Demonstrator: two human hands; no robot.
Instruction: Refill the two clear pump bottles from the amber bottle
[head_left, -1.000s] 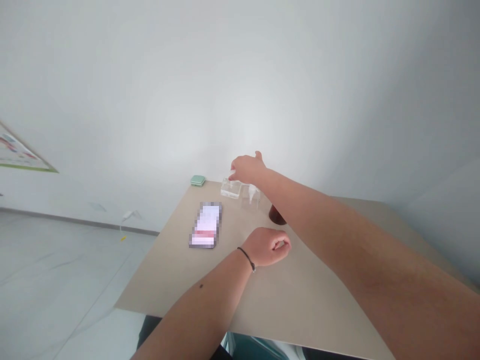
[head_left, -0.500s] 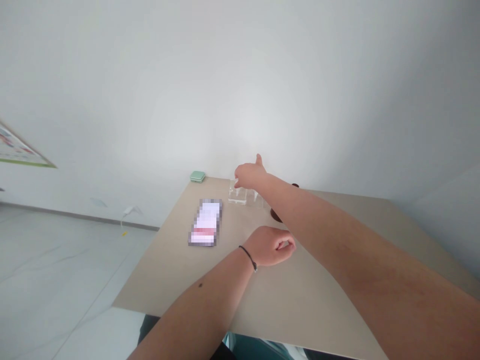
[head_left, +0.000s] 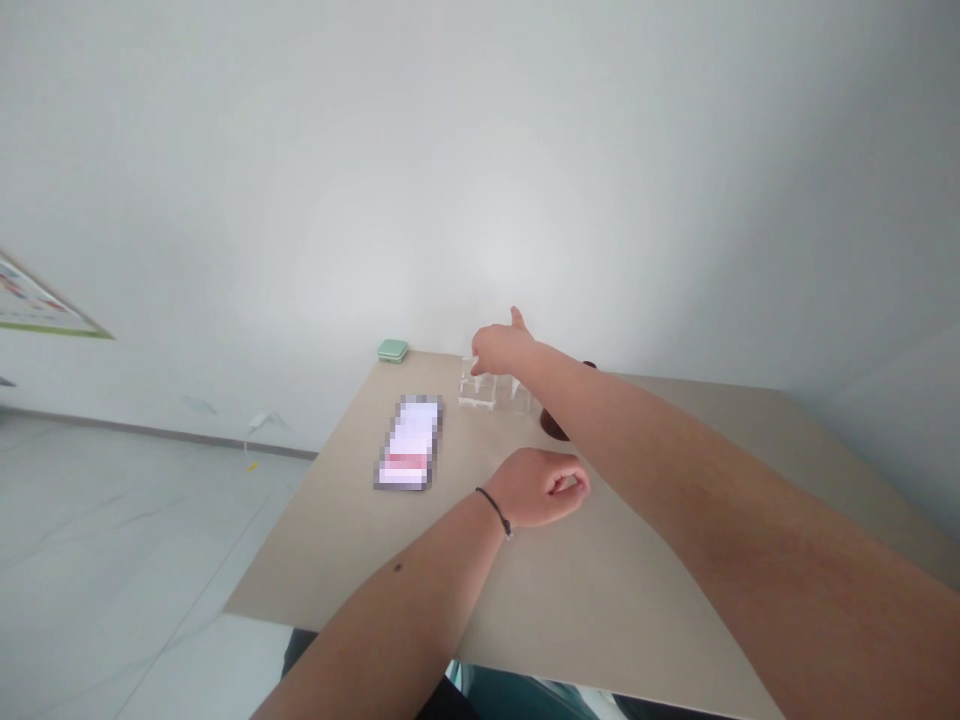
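My right hand [head_left: 501,349] reaches over a clear plastic box [head_left: 477,391] near the wall. One finger sticks up, and the others are curled down at the box's top edge. Whatever they hold, if anything, is hidden. A second clear compartment [head_left: 514,396] stands just right of the box, partly behind my wrist. My left hand [head_left: 536,487], with a dark cord on its wrist, rests on the table with its fingers curled in, and nothing shows in them. Beyond it, a dark brown round object [head_left: 553,425] is partly covered by my right forearm.
A phone [head_left: 409,443] with a blurred screen lies left of the box on the beige table [head_left: 360,560]. A small green case [head_left: 392,350] sits at the back left corner. Another dark object [head_left: 589,365] peeks out behind my right arm. The white wall [head_left: 480,180] borders the table's back edge.
The view has shifted very slightly. Both hands keep nearly the same pose and place, the right at the clear box and the left on the table.
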